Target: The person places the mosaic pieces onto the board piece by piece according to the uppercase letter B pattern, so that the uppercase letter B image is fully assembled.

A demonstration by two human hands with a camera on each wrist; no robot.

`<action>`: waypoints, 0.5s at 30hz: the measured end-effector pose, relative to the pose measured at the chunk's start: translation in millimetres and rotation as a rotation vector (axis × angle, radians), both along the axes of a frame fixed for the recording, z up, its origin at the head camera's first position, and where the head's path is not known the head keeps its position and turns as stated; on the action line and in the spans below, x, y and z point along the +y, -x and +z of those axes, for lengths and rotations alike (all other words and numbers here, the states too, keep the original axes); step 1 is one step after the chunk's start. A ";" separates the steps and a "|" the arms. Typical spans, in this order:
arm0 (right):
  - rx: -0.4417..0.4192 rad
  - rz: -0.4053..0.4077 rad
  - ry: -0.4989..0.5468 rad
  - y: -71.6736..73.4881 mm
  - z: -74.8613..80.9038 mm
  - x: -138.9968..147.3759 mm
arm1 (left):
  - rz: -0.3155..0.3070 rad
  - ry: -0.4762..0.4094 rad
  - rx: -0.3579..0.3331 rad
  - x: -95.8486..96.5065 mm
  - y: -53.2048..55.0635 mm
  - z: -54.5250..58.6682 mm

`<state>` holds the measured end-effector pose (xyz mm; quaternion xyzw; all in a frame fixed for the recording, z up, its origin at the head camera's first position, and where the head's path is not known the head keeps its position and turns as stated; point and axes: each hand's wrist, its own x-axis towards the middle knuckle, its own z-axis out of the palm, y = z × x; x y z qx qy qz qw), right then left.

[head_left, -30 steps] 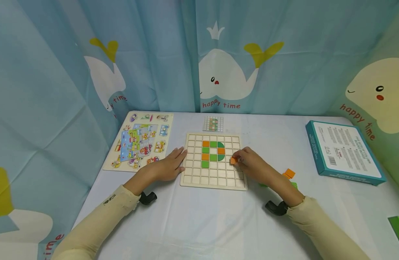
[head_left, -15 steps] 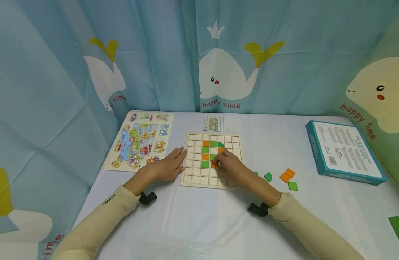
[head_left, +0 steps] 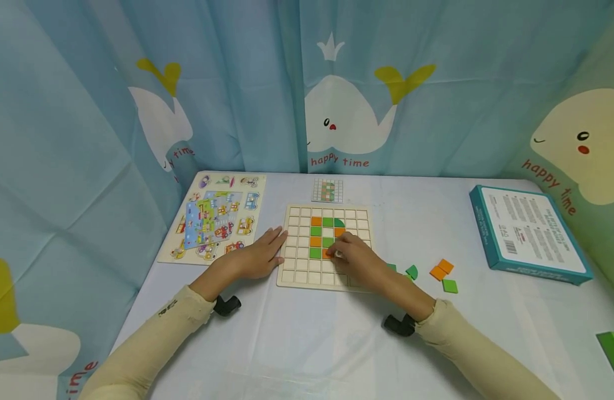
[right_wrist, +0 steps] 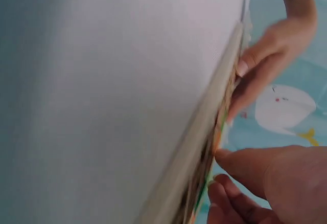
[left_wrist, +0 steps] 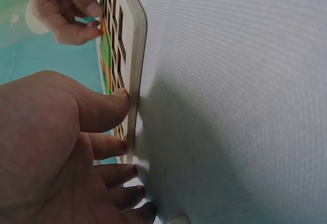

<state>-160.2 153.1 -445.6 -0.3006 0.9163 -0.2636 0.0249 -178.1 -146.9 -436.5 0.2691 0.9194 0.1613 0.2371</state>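
Note:
A wooden grid board (head_left: 299, 272) lies on the table with orange and green tiles set in its cells. My left hand (head_left: 259, 256) rests at the board's left edge, thumb on the rim and fingers extended, as the left wrist view shows. Over the board, my right hand (head_left: 359, 258) pinches an orange square tile (head_left: 325, 254) at a cell right of the lowest green tile (head_left: 315, 253). Thumb and fingertips are at the tile in the right wrist view; the hand hides part of it and some neighbouring tiles.
Loose orange tiles (head_left: 438, 273), a green square tile (head_left: 450, 286) and a green quarter-round tile (head_left: 412, 271) lie right of the board. A pattern card (head_left: 328, 190) sits behind it. A picture puzzle (head_left: 251, 222) is at left, a teal box (head_left: 537, 233) at right.
My right hand has carried the orange tile leftward across the board and brought it down at the cell, shifting only slightly in the last half second. My left hand has stayed in place.

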 end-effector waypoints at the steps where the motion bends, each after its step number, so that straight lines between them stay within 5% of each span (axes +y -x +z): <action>1: -0.011 -0.001 0.004 0.0 1.6 4.3 | -0.001 -0.001 0.000 0.1 -0.1 -0.2; 9: -0.117 -0.084 -0.043 -1.5 30.2 62.7 | 0.013 -0.001 -0.014 0.0 -0.9 2.2; 15: -0.327 -0.235 -0.221 -3.6 43.9 107.4 | 0.019 0.003 -0.015 -0.3 0.1 0.9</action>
